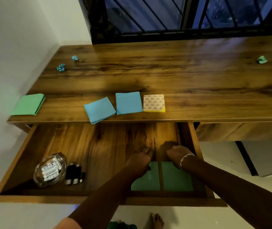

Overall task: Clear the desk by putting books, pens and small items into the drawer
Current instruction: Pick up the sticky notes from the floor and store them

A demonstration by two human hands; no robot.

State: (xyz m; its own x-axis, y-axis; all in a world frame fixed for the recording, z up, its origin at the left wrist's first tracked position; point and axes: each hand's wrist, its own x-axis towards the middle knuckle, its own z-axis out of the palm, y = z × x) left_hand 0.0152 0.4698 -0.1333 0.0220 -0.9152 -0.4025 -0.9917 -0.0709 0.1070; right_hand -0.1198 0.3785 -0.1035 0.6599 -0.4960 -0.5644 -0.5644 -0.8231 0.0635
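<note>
The desk drawer (16,162) stands pulled open below the desk top (165,71). Both of my hands reach into its right part. My left hand (139,160) is curled over the far end of a green pad (148,180) lying on the drawer floor. My right hand (175,153), with a bracelet at the wrist, is curled over the far end of a second green pad (176,179) beside it. My fingertips are hidden. On the desk's front edge lie a green pad (27,104), two blue pads (99,109) (128,103) and a patterned pad with a yellow edge (154,103).
A glass dish of batteries (50,170) and several black USB sticks (74,174) sit in the drawer's left part. Two crumpled blue papers (60,67) (75,58) lie at the desk's back left, a crumpled green one (261,59) at the back right. A wall bounds the left side.
</note>
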